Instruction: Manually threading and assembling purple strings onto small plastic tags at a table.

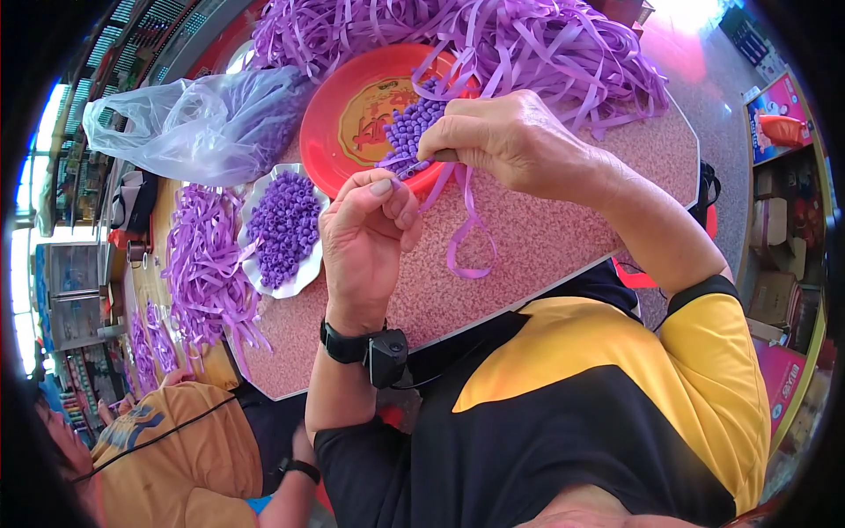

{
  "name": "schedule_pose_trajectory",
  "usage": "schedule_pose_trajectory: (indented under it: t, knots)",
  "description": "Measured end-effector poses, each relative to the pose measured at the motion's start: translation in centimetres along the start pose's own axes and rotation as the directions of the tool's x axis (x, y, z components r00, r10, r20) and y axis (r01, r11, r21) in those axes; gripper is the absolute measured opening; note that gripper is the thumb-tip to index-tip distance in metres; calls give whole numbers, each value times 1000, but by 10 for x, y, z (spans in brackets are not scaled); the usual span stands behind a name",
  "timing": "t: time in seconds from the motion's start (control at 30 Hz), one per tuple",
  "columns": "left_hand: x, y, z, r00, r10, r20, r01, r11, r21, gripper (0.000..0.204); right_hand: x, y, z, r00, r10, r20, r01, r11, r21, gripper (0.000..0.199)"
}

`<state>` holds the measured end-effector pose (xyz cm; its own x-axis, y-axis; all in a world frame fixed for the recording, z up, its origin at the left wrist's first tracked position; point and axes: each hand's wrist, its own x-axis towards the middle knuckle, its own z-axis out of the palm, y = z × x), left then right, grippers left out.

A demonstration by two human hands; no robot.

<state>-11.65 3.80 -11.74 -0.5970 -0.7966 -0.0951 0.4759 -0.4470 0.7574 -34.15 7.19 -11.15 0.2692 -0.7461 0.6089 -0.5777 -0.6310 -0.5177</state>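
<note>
Over the near rim of a red plate [327,106], both my hands work close together. My left hand [368,231] is closed in a pinch, fingers curled, with a bit of purple ribbon [472,231] at its fingertips; whether a bead is there too I cannot tell. My right hand [521,143] grips a thin tool with a short dark handle [446,156], its tip pointing toward the left fingertips. The ribbon hangs in a loop below the right hand. Purple beads [407,132] lie piled in the plate, partly hidden by my hands.
A white scalloped bowl [310,269] of purple beads stands left of my left hand. Purple ribbons heap [563,53] at the table's far side, and another bundle [198,242] lies left. A plastic bag [189,123] sits behind the bowl. Another person [189,440] sits at lower left.
</note>
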Motion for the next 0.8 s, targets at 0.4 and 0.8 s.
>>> schedule_pose_trajectory:
  t: [0.4, 0.8]
  knots:
    - [2, -1, 0, 1000, -22, 2, 22, 998, -52, 10, 1, 2, 1, 1000, 22, -21, -20, 997, 72, 15]
    - [1, -1, -2, 1000, -8, 26, 9, 1000, -23, 9, 1, 1, -1, 995, 71, 69, -76, 994, 82, 14]
